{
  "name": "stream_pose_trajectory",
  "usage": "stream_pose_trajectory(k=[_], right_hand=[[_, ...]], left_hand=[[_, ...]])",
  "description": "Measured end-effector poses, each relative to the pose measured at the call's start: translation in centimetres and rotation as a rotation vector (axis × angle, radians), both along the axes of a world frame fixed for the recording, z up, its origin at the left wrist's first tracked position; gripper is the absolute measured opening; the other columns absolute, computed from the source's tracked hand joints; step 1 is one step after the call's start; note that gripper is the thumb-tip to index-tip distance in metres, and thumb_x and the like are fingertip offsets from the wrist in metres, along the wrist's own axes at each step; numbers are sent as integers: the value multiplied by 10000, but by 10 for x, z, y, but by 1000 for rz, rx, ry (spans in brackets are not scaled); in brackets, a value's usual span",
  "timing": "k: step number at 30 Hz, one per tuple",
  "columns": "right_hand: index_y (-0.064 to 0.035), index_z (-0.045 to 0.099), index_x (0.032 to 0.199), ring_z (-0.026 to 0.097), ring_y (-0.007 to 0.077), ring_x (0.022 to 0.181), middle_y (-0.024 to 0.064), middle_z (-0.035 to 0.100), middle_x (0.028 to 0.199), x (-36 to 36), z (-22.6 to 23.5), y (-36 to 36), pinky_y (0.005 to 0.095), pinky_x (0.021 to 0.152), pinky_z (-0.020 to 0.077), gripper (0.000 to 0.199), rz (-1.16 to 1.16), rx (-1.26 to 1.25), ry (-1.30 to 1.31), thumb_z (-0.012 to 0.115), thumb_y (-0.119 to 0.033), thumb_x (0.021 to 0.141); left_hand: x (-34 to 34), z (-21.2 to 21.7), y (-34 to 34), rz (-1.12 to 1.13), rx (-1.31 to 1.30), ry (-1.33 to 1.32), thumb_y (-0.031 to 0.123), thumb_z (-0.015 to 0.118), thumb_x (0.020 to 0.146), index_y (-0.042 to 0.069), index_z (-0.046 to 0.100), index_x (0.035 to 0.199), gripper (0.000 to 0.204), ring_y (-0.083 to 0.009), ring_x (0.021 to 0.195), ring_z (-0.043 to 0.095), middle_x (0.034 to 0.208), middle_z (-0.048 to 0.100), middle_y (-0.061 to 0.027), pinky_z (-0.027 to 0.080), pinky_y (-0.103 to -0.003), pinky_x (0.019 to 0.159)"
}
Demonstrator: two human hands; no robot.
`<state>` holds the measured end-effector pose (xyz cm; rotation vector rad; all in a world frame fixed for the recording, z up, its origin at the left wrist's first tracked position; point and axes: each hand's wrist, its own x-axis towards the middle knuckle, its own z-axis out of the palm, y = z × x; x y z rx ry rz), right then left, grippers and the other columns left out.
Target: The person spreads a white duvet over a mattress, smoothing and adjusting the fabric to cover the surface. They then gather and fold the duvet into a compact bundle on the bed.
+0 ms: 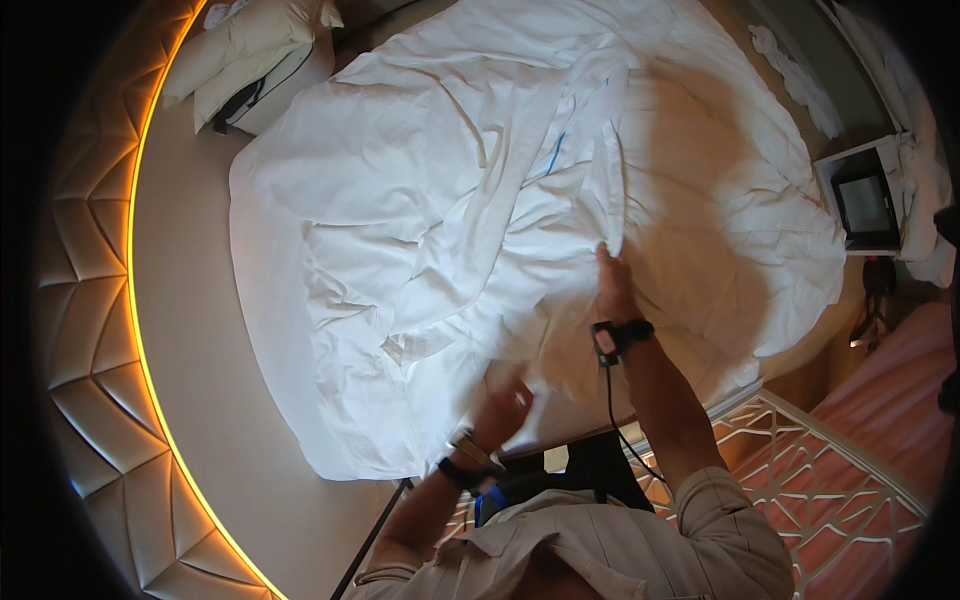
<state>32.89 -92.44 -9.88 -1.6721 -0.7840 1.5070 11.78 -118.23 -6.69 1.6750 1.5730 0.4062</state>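
A rumpled white sheet [420,190] lies in loose folds over the bed, with a thin blue stripe along one of its creases. My right hand [617,288] is at the near end of a long raised fold right of the middle, its fingers closed on the fabric there. Nearer to my body, my left hand [505,408] hovers by the near edge of the sheet, smeared by motion, so its fingers cannot be made out clearly. Both wrists carry dark straps with small devices, and a black cable hangs from the right one.
A padded headboard [100,350] with a glowing strip curves along the left. Pillows [245,45] are piled at the far left. At the right stand a white-framed box with a dark panel [866,208] and a white lattice screen [800,470] beside pink fabric [890,390].
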Motion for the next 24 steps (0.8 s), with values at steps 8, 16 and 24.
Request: stream_pose_trajectory(k=[8,16,24], right_hand=[[3,615,1163,564,136,786,15,608,918,54,18,-35,335,659,469,406,-100,31,68,540,-385,1071],[26,619,1171,619,395,864,225,599,1003,158,26,-79,477,730,517,292,434,384,-1019,572,13,884],[34,566,1349,613,462,1133,278,640,1209,213,81,-86,480,974,502,490,470,656,-907,673,-53,879]], left_hand=[[-116,-23,140,203,94,599,272,708,903,132,572,1400,534,-423,1251,577,1367,615,-194,488,-512,1034],[-237,-44,111,657,127,-321,135,566,1063,27,662,1184,189,-223,940,691,1036,737,-57,561,-343,859],[-414,63,140,1130,412,-165,254,614,1053,24,518,1432,454,-291,1207,590,1424,552,-170,505,-416,1013]])
